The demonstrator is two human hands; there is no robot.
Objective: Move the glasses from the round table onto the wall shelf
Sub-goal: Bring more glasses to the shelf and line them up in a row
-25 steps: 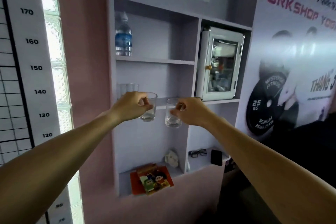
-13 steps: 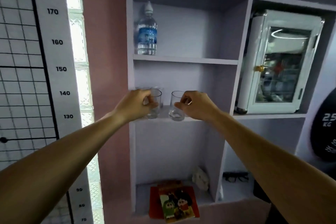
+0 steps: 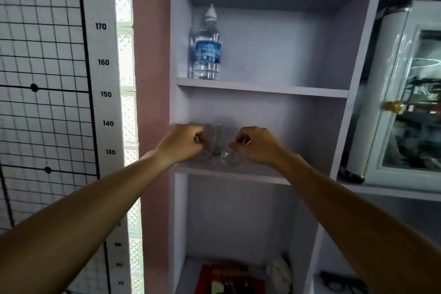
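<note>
Both hands are gripping glasses, the left hand (image 3: 182,144) one glass (image 3: 207,148) and the right hand (image 3: 259,147) another glass (image 3: 229,156), and are lowering them near the front edge of the wall shelf (image 3: 229,173); setting each base flat before letting go seems wise.

Glasses (image 3: 216,145) blurred, partly behind fingers (image 3: 198,137); cabinet (image 3: 405,102) cut by right edge.

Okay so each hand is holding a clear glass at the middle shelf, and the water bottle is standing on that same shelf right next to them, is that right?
Not quite. The left hand and right hand do each hold a glass at the middle shelf, but the head view shows the water bottle standing on the shelf above, not on that same shelf.
</note>
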